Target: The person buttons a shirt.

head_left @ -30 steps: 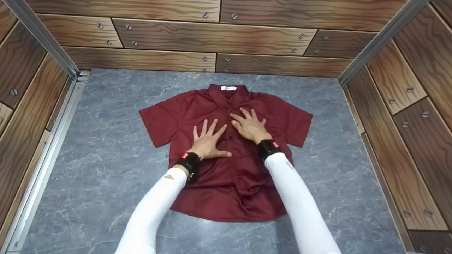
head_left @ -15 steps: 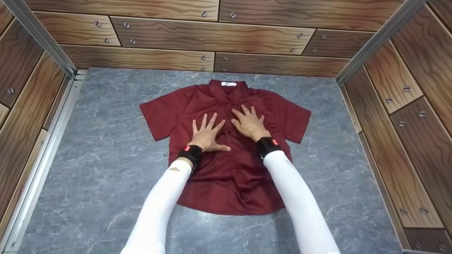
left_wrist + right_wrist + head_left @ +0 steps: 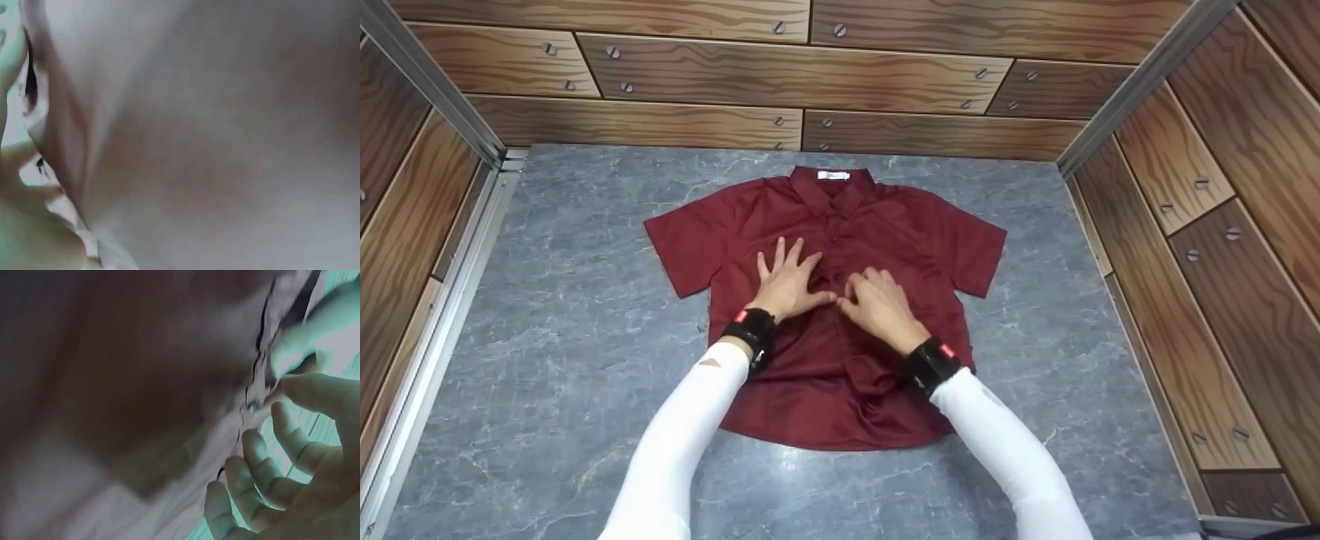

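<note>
A dark red, short-sleeved, collared cloth shirt (image 3: 829, 341) lies spread in the centre of the head frame, its collar toward the top, on a grey marble-patterned surface (image 3: 562, 322). Left of centre, the bare left hand (image 3: 789, 286) rests on the shirt front, fingers straight and fanned. Just right of centre, the right hand (image 3: 879, 304) has bent fingers, its thumb near the left thumb at the shirt's middle; the right wrist view is murky, so I cannot tell whether it pinches the cloth.
</note>
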Motion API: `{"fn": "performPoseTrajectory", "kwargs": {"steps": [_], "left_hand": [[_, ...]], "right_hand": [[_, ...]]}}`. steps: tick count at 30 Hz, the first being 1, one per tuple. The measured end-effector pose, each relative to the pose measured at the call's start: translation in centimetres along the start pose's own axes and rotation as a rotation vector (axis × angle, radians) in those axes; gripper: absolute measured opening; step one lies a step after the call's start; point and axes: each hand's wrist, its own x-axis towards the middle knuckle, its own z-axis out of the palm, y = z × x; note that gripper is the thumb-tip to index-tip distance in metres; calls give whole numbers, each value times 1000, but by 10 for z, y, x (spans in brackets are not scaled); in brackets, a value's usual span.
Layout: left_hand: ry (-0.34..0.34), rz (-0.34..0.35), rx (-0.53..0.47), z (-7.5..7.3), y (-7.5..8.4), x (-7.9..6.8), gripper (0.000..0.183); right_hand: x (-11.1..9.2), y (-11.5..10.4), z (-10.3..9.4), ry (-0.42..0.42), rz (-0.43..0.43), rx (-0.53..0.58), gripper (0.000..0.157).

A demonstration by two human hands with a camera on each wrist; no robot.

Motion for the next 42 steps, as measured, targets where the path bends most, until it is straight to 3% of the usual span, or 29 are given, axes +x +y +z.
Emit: {"fn": "performPoseTrajectory", "kwargs": {"steps": [6,9,16,21,26,36,42], "left_hand": [[266,100,-67,2,1,-17,34],[323,165,-80,2,4,-26,19],[214,237,-60,6,12,-36,12],[174,267,-75,10,12,-37,15],[127,304,-93,13,15,-35,24],[184,332,-73,19,19,-33,12],[167,259,-158,18,20,-33,9]], "right_hand": [[-8,-10,12,-39,9,-22,40],[-7,-10,16,-83,48,-33,38],[-4,-2,13,-144,69,50,19],[-3,6,9,-161,87,162,16],[-3,10,8,-166,104,198,14],[-5,12,9,-145,64,205,11],[-9,12,10,-110,4,234,6]]}}
